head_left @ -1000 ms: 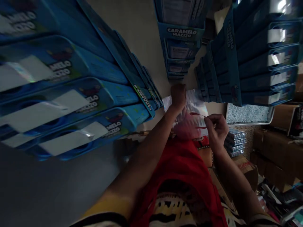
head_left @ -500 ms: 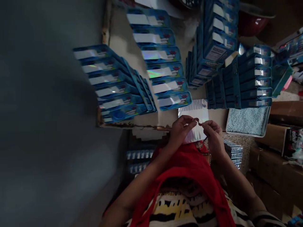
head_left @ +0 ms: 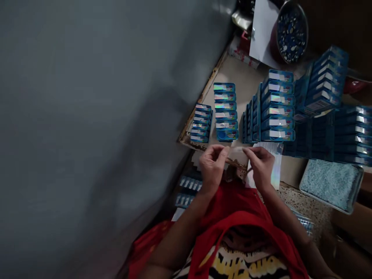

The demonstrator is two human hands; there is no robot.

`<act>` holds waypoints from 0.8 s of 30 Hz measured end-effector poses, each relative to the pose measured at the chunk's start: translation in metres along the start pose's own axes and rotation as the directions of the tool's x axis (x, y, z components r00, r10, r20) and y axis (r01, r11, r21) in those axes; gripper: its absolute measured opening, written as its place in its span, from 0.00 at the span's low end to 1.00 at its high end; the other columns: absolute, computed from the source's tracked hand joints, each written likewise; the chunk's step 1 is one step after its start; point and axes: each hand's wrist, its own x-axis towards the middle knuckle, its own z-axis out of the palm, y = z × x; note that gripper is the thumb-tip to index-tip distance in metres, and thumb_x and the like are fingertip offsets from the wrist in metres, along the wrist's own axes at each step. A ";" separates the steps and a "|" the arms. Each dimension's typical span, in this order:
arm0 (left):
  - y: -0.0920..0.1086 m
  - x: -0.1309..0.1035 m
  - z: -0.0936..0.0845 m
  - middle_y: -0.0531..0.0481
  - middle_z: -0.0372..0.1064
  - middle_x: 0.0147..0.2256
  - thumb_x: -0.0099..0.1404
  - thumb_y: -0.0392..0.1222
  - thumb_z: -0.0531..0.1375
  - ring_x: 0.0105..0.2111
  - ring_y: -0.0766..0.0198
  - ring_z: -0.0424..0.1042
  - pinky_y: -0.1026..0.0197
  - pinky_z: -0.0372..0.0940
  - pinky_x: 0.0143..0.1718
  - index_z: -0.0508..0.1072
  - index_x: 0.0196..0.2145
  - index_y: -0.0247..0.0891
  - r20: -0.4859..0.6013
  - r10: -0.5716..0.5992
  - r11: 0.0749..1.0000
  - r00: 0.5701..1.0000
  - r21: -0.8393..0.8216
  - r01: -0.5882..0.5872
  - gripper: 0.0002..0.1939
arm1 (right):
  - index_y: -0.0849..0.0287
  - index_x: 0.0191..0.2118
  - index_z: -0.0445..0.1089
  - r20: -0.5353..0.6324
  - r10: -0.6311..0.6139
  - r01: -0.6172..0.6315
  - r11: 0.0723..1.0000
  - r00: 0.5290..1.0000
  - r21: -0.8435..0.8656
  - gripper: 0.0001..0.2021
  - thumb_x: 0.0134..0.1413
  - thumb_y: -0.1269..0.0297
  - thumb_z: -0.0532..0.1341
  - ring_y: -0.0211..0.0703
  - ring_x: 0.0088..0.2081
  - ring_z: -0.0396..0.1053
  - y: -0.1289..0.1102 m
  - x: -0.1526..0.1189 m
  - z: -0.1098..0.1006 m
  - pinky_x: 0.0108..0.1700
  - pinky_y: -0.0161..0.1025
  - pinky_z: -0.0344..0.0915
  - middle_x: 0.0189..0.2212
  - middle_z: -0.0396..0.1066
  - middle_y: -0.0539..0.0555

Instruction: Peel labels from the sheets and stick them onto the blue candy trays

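Note:
A thin pale sticker strip, smeared by motion, spans the gap between my two hands. My left hand pinches one end between thumb and fingers. The other end sits at the thumb and fingertips of my right hand. Just beyond the strip, a column of blue boxes lies on the table; most carry shiny white strips, and the nearest shows a bare blue circle. Under and beside my right hand is a shiny sticker sheet, partly covered by that hand.
More blue boxes stand in a short stack at left and taller stacks at right. A metal tray holds pale blue granules. Farther back are a bowl of small blue-and-white pieces and a white paper. A grey wall fills the left.
The view has swung left, so the table and boxes sit farther right and the wall fills more. My hands have moved left off the sheet; the strip, dark and curled before, looks pale and straighter.

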 end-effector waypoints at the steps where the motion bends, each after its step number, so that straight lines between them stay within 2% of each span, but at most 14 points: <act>1: 0.001 0.010 -0.006 0.53 0.73 0.27 0.62 0.50 0.67 0.27 0.66 0.71 0.64 0.66 0.31 0.76 0.31 0.40 -0.050 0.026 0.999 0.998 0.022 -0.025 0.11 | 0.57 0.30 0.79 0.022 -0.013 0.013 1.000 1.000 -0.011 0.16 0.46 0.49 0.74 0.40 0.23 0.68 -0.004 0.006 0.016 0.20 0.36 0.61 0.26 0.77 0.51; 4: 0.000 0.040 -0.016 0.52 0.73 0.27 0.61 0.50 0.67 0.27 0.65 0.70 0.63 0.65 0.31 0.77 0.30 0.39 -0.129 0.066 0.996 0.989 0.066 -0.058 0.12 | 0.58 0.32 0.79 0.088 -0.073 0.079 0.995 0.994 -0.067 0.17 0.50 0.47 0.70 0.41 0.24 0.69 -0.009 0.026 0.049 0.21 0.36 0.62 0.29 0.78 0.52; 7: -0.006 0.058 -0.020 0.52 0.73 0.27 0.60 0.51 0.68 0.26 0.65 0.69 0.63 0.65 0.31 0.78 0.30 0.38 -0.141 0.059 0.997 0.988 0.055 -0.052 0.12 | 0.58 0.32 0.79 0.105 -0.187 0.205 0.960 0.977 -0.189 0.15 0.52 0.49 0.69 0.40 0.25 0.68 -0.008 0.040 0.061 0.26 0.36 0.63 0.25 0.75 0.50; 11: -0.014 0.066 -0.020 0.51 0.73 0.26 0.59 0.51 0.68 0.25 0.66 0.68 0.63 0.65 0.30 0.79 0.30 0.37 -0.117 0.036 0.999 0.992 0.030 -0.033 0.13 | 0.59 0.30 0.80 0.081 -0.241 0.254 0.916 0.967 -0.310 0.14 0.52 0.52 0.69 0.37 0.23 0.63 -0.005 0.045 0.062 0.28 0.35 0.57 0.19 0.70 0.46; 17: -0.027 0.074 -0.020 0.50 0.75 0.27 0.59 0.52 0.68 0.27 0.65 0.70 0.63 0.68 0.31 0.79 0.30 0.37 -0.102 0.018 1.000 0.995 -0.021 -0.020 0.14 | 0.58 0.30 0.80 0.082 -0.244 0.257 0.899 0.966 -0.355 0.15 0.52 0.51 0.69 0.37 0.23 0.62 -0.001 0.048 0.066 0.28 0.35 0.54 0.18 0.69 0.46; 24: -0.027 0.068 -0.020 0.52 0.73 0.26 0.61 0.50 0.68 0.25 0.67 0.69 0.64 0.65 0.29 0.78 0.30 0.37 -0.110 0.000 0.999 0.994 -0.041 -0.005 0.13 | 0.58 0.30 0.79 0.132 -0.197 0.226 0.935 0.972 -0.272 0.18 0.50 0.45 0.69 0.40 0.25 0.67 0.000 0.052 0.066 0.25 0.35 0.59 0.21 0.70 0.48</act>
